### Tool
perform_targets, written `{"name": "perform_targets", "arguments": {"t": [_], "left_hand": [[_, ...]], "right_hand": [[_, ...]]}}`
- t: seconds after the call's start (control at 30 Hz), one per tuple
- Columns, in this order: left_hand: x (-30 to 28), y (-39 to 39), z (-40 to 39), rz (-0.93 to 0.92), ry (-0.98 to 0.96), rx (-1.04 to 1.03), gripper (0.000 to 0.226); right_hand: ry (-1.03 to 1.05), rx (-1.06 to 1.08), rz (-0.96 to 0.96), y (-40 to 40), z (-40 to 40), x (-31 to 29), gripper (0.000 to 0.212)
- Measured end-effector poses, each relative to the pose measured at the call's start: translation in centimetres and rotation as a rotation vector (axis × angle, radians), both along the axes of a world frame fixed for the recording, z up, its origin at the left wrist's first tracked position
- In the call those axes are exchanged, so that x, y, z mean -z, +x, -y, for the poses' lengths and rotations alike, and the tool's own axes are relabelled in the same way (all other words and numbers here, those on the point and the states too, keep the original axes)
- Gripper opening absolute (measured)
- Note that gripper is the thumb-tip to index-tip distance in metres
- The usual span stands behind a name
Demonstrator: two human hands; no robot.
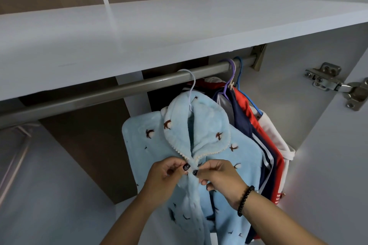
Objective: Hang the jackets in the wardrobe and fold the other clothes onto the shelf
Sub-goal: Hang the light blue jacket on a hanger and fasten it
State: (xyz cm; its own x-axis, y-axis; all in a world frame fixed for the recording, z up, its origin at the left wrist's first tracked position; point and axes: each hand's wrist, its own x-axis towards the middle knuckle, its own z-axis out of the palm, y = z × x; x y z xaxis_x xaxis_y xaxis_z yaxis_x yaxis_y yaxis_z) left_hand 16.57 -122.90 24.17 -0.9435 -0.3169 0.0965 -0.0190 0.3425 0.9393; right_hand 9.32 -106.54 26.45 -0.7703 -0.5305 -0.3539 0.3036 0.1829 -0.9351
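A light blue fleece jacket [209, 141] with small bird prints hangs on a white hanger [190, 83] from the wardrobe rail [99, 93]. My left hand [167, 173] pinches the left front edge just below the collar. My right hand [219, 175], with a black bead bracelet on the wrist, pinches the right front edge at the same spot, at a button. To the right hang a navy jacket [245, 125], a red jacket [264, 135] and a white garment [282, 145] on purple and blue hangers.
A white shelf [159, 32] runs above the rail. The wardrobe's right wall carries a metal door hinge [334, 83]. A brown back panel [89, 155] shows behind the rail, and the rail's left stretch holds no hangers.
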Motion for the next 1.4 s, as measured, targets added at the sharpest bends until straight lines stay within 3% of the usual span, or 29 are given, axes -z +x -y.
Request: {"name": "perform_targets", "arguments": {"t": [0.17, 0.23, 0.33, 0.43, 0.5, 0.63, 0.7, 0.77, 0.8, 0.83, 0.97, 1.07, 1.17, 1.27, 1.4], "left_hand": [[0.2, -0.7, 1.1, 0.137, -0.138, -0.096, 0.016], [-0.2, -0.9, 1.9, 0.154, -0.107, -0.157, 0.015], [-1.5, -1.9, 3.1, 0.079, -0.066, -0.270, 0.011], [-3.6, -4.1, 3.9, -0.069, -0.189, -0.360, 0.015], [-4.9, -6.1, 4.4, -0.137, -0.275, -0.349, 0.026], [-6.3, -10.6, 4.9, -0.077, -0.394, -0.247, 0.048], [-6.9, -12.5, 5.1, -0.045, -0.352, -0.203, 0.043], [-7.3, -13.8, 5.4, -0.055, -0.389, -0.147, 0.023], [-7.5, -14.2, 5.6, -0.060, -0.427, -0.132, 0.022], [-7.6, -14.5, 5.8, -0.061, -0.450, -0.124, 0.027], [-7.7, -14.4, 6.5, -0.083, -0.455, -0.142, 0.034], [-7.8, -14.1, 6.5, -0.043, -0.212, -0.147, 0.038], [-8.3, -14.4, 6.9, -0.059, 0.014, -0.168, 0.028], [-8.6, -14.6, 7.6, -0.021, 0.105, -0.190, 0.026], [-7.2, -15.4, 8.4, 0.060, -0.003, -0.294, 0.025]], "right_hand": [[0.126, 0.040, -0.334, -1.1, -0.6, 0.2, 0.020], [0.122, 0.088, -0.479, -1.9, -0.7, -0.5, 0.025], [0.080, 0.187, -0.651, -4.0, -0.8, -2.2, 0.033], [0.050, 0.346, -0.739, -6.6, -0.1, -3.8, 0.021], [0.057, 0.405, -0.724, -8.4, 0.9, -4.5, 0.022], [0.183, 0.341, -0.597, -11.2, 3.6, -5.0, 0.053], [0.138, 0.314, -0.533, -11.6, 4.7, -5.5, 0.046], [0.066, 0.246, -0.480, -12.0, 5.4, -5.8, 0.025], [0.039, 0.222, -0.448, -12.3, 5.7, -5.9, 0.014], [0.024, 0.209, -0.408, -12.5, 5.8, -6.2, 0.016], [-0.258, 0.153, 0.033, -13.9, 5.6, -7.2, 0.016], [-0.360, 0.028, 0.269, -14.6, 5.1, -7.7, 0.023], [-0.256, -0.117, 0.301, -15.1, 5.1, -8.3, 0.021], [-0.088, -0.201, 0.267, -15.4, 5.2, -8.7, 0.022], [0.051, 0.082, -0.157, -14.7, 5.6, -6.7, 0.021]]}}
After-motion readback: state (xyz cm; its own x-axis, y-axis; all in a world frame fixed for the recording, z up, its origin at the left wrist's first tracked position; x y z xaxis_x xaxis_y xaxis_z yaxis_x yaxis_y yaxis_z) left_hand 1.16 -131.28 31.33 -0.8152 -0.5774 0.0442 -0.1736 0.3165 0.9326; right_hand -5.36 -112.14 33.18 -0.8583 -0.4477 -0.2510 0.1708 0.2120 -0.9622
